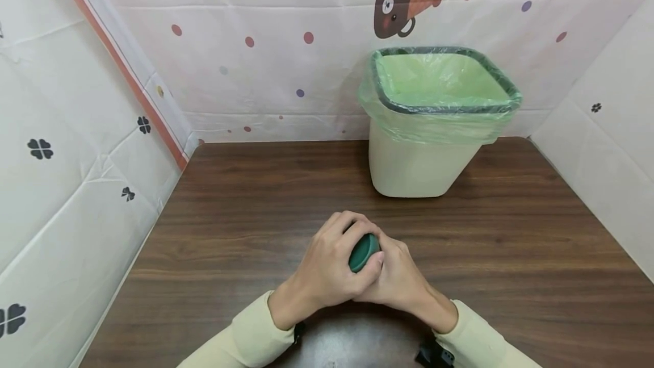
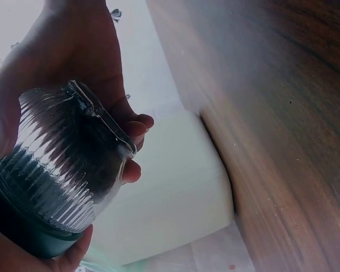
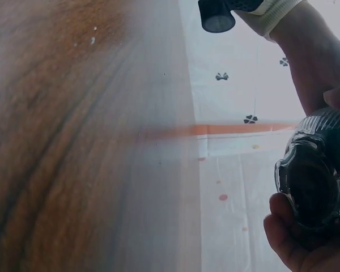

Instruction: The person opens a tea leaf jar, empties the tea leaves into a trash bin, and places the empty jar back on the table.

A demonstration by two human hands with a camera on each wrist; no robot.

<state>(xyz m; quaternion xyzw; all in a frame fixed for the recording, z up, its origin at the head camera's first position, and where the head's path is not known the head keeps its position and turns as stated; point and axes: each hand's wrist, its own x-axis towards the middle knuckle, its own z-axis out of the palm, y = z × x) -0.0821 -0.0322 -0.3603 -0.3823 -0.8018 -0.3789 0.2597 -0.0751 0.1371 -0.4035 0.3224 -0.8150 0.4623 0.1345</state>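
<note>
Looks glossy, ribbed on clear container [image 2: 62,158], smooth on green end [image 1: 363,253], wood-grained on counter [image 1: 230,203], thin crinkled plastic on bin liner [image 1: 434,126].

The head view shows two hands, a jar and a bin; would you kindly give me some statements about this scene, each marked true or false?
1. The left hand grips the green lid of the glass jar. True.
2. The right hand lies idle on the table. False: it holds the jar too.
3. The bin stands on the wooden table. True.
4. The bin is unlined. False: a green bag lines it and hangs over the rim.
5. The jar is inside the bin. False: it is between the hands.
</note>
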